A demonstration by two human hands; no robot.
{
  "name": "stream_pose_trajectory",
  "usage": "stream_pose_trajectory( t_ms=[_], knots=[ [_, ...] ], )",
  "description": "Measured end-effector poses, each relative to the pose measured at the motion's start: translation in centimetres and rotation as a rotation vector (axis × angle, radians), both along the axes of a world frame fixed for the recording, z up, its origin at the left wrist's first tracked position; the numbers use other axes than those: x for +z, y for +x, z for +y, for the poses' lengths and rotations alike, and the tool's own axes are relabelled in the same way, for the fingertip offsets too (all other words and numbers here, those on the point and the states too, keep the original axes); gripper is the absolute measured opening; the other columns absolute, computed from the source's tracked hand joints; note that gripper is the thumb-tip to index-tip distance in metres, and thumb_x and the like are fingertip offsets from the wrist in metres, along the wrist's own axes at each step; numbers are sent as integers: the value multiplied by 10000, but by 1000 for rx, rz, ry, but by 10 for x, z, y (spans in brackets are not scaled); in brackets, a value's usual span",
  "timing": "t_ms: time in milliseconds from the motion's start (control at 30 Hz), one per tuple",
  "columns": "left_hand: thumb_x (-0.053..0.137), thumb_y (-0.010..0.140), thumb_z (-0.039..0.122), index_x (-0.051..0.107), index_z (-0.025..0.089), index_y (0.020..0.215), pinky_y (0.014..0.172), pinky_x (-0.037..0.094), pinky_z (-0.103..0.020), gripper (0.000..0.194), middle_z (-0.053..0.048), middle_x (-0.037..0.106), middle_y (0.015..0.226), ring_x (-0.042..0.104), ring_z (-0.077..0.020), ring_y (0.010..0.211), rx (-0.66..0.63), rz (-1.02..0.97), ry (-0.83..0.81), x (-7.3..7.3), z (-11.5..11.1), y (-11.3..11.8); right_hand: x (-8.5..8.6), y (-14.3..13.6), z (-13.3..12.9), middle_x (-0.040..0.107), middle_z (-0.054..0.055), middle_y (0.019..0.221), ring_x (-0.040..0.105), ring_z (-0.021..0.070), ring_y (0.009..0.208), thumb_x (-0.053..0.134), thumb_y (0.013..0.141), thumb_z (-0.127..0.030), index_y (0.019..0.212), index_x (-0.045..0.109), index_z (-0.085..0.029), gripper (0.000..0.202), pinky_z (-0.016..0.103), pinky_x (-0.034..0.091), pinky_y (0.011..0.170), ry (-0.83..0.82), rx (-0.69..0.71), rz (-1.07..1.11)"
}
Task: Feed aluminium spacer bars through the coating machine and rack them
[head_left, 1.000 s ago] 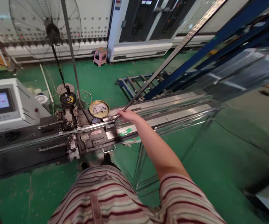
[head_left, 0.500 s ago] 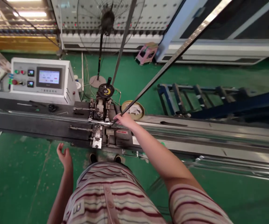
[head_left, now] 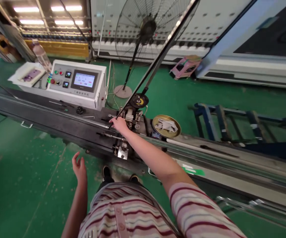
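Note:
My right hand (head_left: 119, 125) pinches the lower end of a long thin strip (head_left: 177, 23), which slants up and to the right past the top edge. That end is just above a shiny narrow bar (head_left: 66, 114) lying along the dark machine bed (head_left: 83, 134). Right beside the hand is a metal clamp-and-roller unit (head_left: 122, 152) topped by a black handwheel (head_left: 139, 100); my forearm partly covers it. My left hand (head_left: 79, 168) hangs over the green floor in front of the bed, fingers loosely bent and apart, holding nothing.
A white control box (head_left: 77, 96) with a lit screen stands behind the bed. Further back are a standing fan (head_left: 148, 28) and a pink stool (head_left: 186, 67). A round tin (head_left: 155, 124) with a cloth sits right of the rollers, near a blue rack (head_left: 207, 122).
My right hand has moved left along the bed, past the rollers, with the strip's end. The view has turned, so the surroundings appear further right. My left hand still hangs free.

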State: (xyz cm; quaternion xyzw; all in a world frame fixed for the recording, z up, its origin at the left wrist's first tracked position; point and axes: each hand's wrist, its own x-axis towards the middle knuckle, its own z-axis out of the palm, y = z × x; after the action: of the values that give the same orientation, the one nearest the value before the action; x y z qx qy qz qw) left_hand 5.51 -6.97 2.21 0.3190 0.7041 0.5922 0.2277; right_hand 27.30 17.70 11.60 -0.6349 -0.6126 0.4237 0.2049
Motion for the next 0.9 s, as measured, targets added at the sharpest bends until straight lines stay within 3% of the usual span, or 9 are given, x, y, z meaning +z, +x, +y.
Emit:
stream_pose_trajectory(
  t_ms=[100, 200, 300, 367, 467, 633, 767, 833, 900],
  knots=[
    [577, 879, 351, 577, 241, 1197, 1063, 460, -405, 337, -106, 591, 1273, 555, -250, 1248, -67, 21, 16, 6, -13, -10, 18, -6, -16, 734, 40, 796, 719, 187, 799, 432, 870, -270, 955, 750, -169, 344, 297, 539, 845, 38, -47, 54],
    [579, 876, 369, 581, 246, 1201, 1059, 461, -415, 347, -117, 597, 1276, 566, -258, 1240, -102, 35, 8, 7, -38, -24, 54, 13, -49, 732, 47, 783, 714, 180, 735, 456, 854, -281, 914, 748, -162, 321, 282, 546, 784, 42, -61, 124],
    [591, 860, 392, 591, 234, 1193, 1042, 466, -427, 369, -120, 605, 1275, 581, -263, 1214, -82, 45, -2, 7, -73, -32, 87, 45, -103, 729, 56, 763, 709, 177, 688, 496, 824, -283, 866, 740, -150, 280, 257, 537, 692, 23, -83, 176],
    [597, 854, 401, 591, 211, 1192, 1043, 460, -428, 387, -123, 608, 1277, 584, -259, 1202, -53, 51, 17, 10, -102, -29, 94, 69, -150, 726, 59, 753, 702, 167, 666, 498, 816, -278, 846, 733, -142, 273, 237, 518, 641, 6, -89, 201],
    [597, 858, 395, 587, 195, 1199, 1047, 449, -422, 395, -129, 613, 1276, 579, -252, 1202, -20, 56, 55, 17, -154, -11, 71, 107, -233, 729, 61, 780, 688, 148, 647, 476, 827, -280, 849, 731, -135, 294, 217, 492, 603, -22, -91, 196],
    [576, 889, 375, 590, 195, 1217, 1030, 458, -425, 374, -124, 617, 1267, 579, -251, 1189, -153, 251, 58, 42, -248, 31, -10, 175, -380, 722, 47, 795, 676, 147, 666, 424, 876, -319, 903, 739, -155, 357, 231, 487, 645, -41, -24, 71],
    [570, 911, 371, 586, 208, 1240, 1047, 441, -439, 368, -115, 606, 1288, 559, -251, 1214, -192, 440, 133, 97, -301, 42, -54, 220, -482, 738, 66, 903, 697, 180, 769, 352, 920, -305, 918, 759, -173, 428, 259, 491, 736, -72, 87, -152],
    [568, 921, 373, 566, 209, 1273, 1069, 423, -451, 388, -119, 607, 1301, 556, -252, 1230, -223, 420, 167, 132, -323, 46, -64, 231, -525, 744, 90, 965, 708, 219, 895, 344, 937, -294, 926, 767, -175, 439, 281, 489, 797, -90, 127, -284],
    [579, 924, 370, 517, 220, 1349, 1118, 379, -464, 455, -127, 578, 1367, 522, -258, 1293, -340, 363, 180, 160, -345, 60, -69, 232, -561, 745, 123, 987, 701, 255, 984, 340, 953, -278, 963, 768, -164, 443, 312, 489, 840, -99, 161, -395]
  ],
)
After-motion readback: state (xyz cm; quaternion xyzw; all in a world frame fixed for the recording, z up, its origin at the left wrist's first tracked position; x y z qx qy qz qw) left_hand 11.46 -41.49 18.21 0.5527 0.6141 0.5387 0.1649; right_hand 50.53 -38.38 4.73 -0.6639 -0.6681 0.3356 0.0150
